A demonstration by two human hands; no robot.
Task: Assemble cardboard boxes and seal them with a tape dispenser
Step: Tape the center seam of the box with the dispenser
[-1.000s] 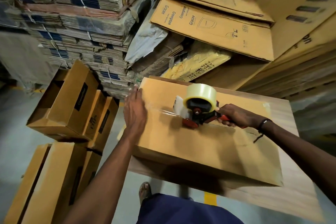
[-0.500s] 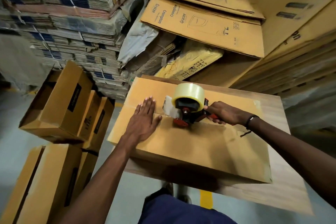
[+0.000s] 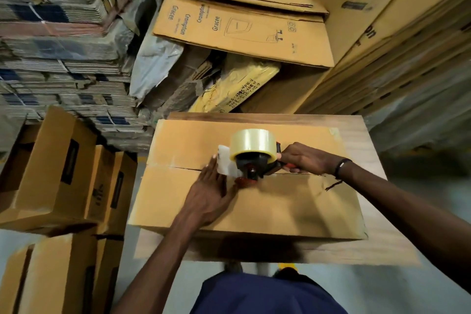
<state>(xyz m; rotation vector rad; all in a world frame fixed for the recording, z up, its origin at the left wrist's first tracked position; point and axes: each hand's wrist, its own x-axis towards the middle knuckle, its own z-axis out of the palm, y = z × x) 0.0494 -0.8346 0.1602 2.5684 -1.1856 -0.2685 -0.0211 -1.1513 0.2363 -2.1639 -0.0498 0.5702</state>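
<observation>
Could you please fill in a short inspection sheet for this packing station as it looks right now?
Surface: wooden table, bare strip around the box.
Job's things: cardboard box lies flat on the table, centre seam facing up; tape dispenser with a clear roll sits on that seam.
Clutter: assembled boxes stacked on the floor to the left.
Grippers: left hand presses flat on the box beside the dispenser; right hand grips the dispenser's handle.
Cables: nothing seen.
Surroundings: bundles of flattened cardboard and printed cartons piled behind the table.
</observation>
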